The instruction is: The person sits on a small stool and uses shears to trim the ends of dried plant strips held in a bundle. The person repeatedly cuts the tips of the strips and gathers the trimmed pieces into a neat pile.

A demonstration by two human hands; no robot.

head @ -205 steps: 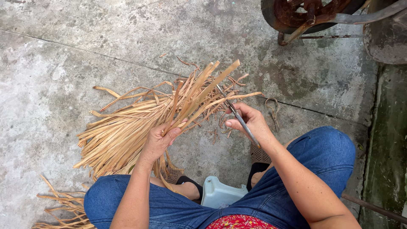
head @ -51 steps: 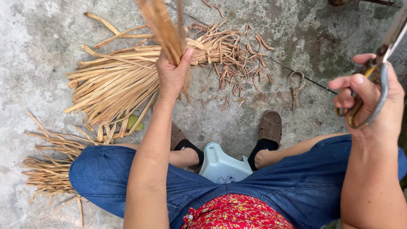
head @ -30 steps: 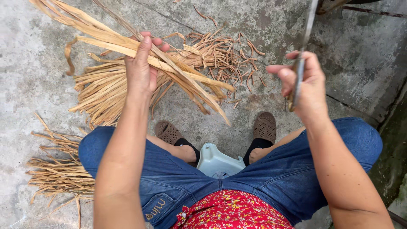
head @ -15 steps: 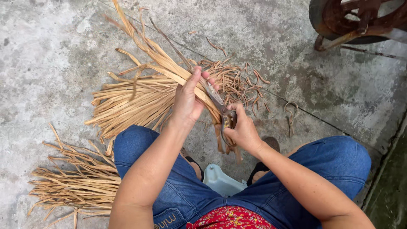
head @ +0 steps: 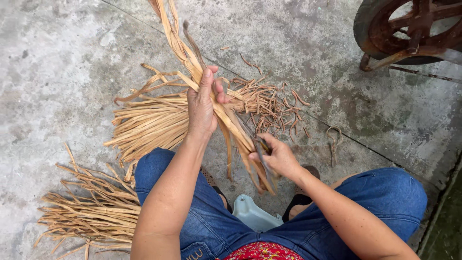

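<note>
Left hand (head: 202, 108) closed its grip around the bundle of tan strips (head: 211, 91), held slanting above the concrete floor (head: 57, 72); right hand (head: 276, 156) clasped a blade (head: 262, 154) against its lower end.

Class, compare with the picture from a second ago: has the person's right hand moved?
Yes. The right hand has come down from above the knee and in to the held strips, nearer the pale stool.

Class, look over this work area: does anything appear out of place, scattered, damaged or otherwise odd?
Short curled trimmings lie strewn loose over the concrete floor beyond the left hand, unlike the stacked piles of strips. A rusty wheel stands at the upper right. The right hand holds a blade to the held bundle.
</note>
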